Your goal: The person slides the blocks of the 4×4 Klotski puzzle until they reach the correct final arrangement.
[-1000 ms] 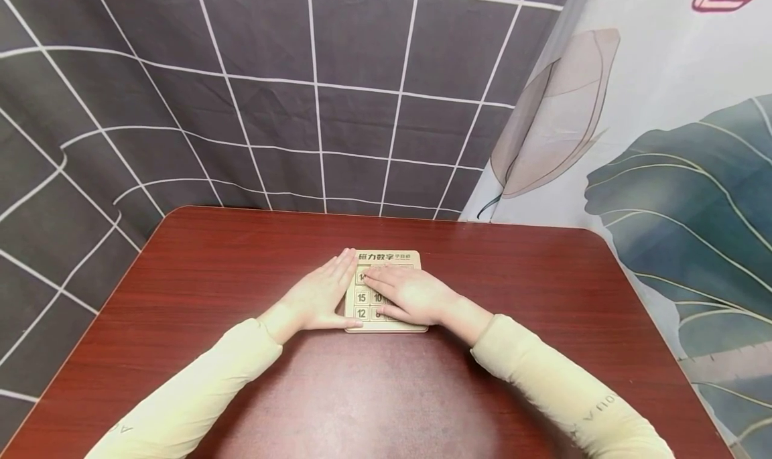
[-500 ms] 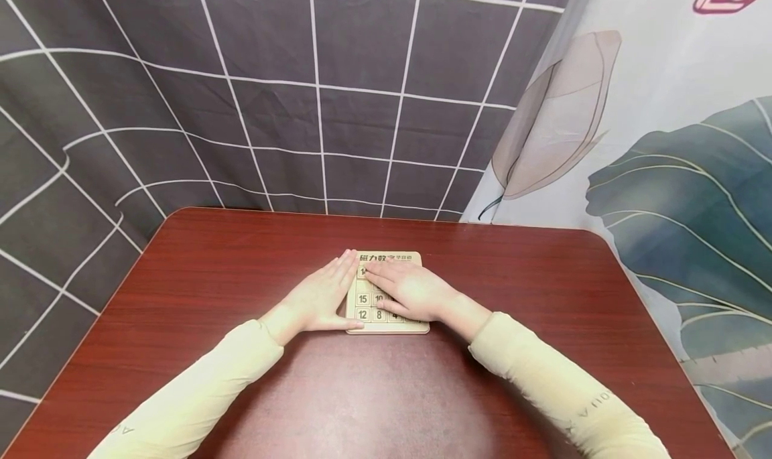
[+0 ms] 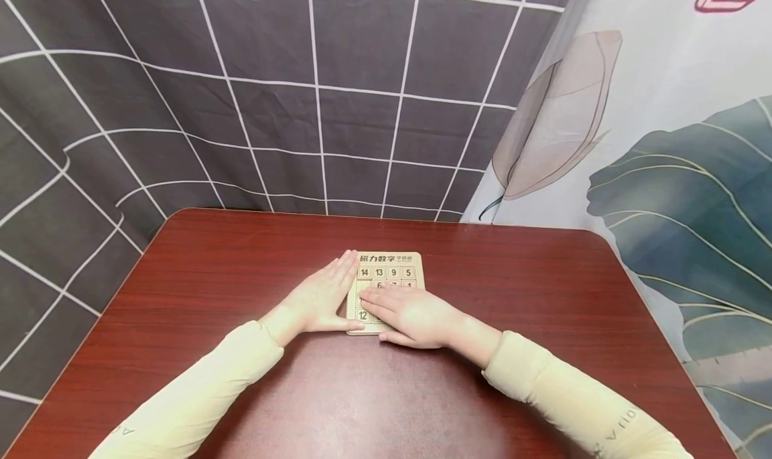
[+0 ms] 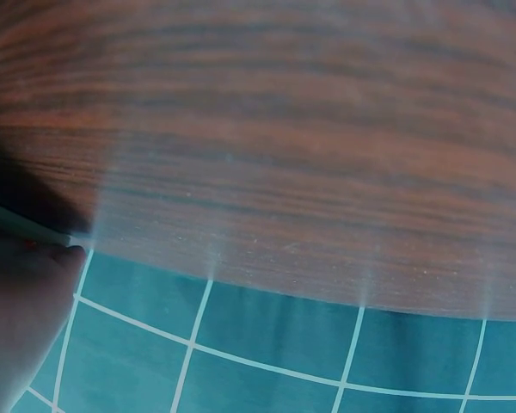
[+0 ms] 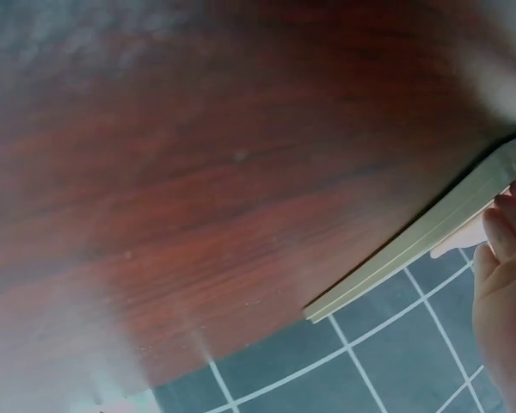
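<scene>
A pale number puzzle board (image 3: pixel 416 257) lies flat near the middle of the reddish-brown worktop (image 3: pixel 241 258), with dark printing along its far edge. The left hand (image 3: pixel 322 295) lies along its left side, its fingers straight and close together, the thumb stretched out along the near left corner; they are not curled round anything. The right hand (image 3: pixel 416 313) reaches over the lower rows with its fingers extended, its thumb lying past the near edge; whether its fingertips press on a tile cannot be told. The top row of tiles (image 3: pixel 378 272) reads 14, 13, 9, 5. Below the 14 is a bare slot, and a 12 shows at the near left, while the right hand covers much of the rest. Both arms wear pale yellow sleeves (image 3: pixel 199 392). Behind the worktop hangs a dark cloth with white grid lines (image 3: pixel 356 37), and to the right of it a white cloth with large leaves (image 3: pixel 681 184).
</scene>
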`<state>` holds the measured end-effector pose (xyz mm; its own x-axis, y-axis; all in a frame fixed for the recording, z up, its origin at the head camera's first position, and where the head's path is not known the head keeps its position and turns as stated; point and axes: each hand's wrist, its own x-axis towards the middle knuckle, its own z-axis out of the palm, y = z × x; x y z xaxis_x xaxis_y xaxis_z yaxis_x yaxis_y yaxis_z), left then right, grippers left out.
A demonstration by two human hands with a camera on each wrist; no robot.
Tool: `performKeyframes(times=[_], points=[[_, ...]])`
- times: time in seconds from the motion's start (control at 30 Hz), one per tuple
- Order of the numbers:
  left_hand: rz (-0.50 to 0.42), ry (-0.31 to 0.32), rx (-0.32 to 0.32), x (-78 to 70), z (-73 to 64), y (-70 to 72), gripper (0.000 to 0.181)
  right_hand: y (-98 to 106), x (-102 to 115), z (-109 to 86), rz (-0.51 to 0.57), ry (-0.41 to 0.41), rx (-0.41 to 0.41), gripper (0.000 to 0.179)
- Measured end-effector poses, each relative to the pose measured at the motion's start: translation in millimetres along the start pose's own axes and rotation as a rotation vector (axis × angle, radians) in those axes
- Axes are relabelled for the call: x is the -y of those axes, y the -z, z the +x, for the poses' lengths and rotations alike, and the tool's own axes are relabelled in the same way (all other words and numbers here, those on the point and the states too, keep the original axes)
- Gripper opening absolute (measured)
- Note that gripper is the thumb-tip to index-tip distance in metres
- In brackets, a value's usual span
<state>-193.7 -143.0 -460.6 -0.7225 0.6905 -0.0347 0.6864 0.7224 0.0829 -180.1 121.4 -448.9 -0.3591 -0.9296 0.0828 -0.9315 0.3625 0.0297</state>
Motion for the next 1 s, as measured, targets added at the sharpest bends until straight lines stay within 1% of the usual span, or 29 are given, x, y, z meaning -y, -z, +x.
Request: performKeyframes(times=[0.13,0.3,0.63,0.73,0.9,1.0], points=[[0.01,-0.003,-0.008,0.1,-0.6,-0.3,0.12,0,-1,0.8,0.005,-0.006,-0.001,0.063],[0.013,-0.005,-0.008,0.1,-0.4,-1.1,0.12,-2,-7,4.0,0.031,-0.039,0.028,0.062],[0.017,-0.008,-0.003,-1.1,0.4,0.4,0.12,0,-13,10.3,0.036,-0.095,0.065,0.062],[0.014,-0.008,-0.006,-1.3,0.1,0.7,0.12,-1,-12,8.2,0.043,-0.077,0.051,0.062],[0.023,-0.01,-0.009,-0.7,-0.2,0.3,0.12,-1,-4,-0.4,0.023,0.0,-0.008,0.063],[0.033,-0.013,-0.014,0.0,-0.1,-0.9,0.12,0,3,-6.3,0.011,0.04,-0.02,0.063]])
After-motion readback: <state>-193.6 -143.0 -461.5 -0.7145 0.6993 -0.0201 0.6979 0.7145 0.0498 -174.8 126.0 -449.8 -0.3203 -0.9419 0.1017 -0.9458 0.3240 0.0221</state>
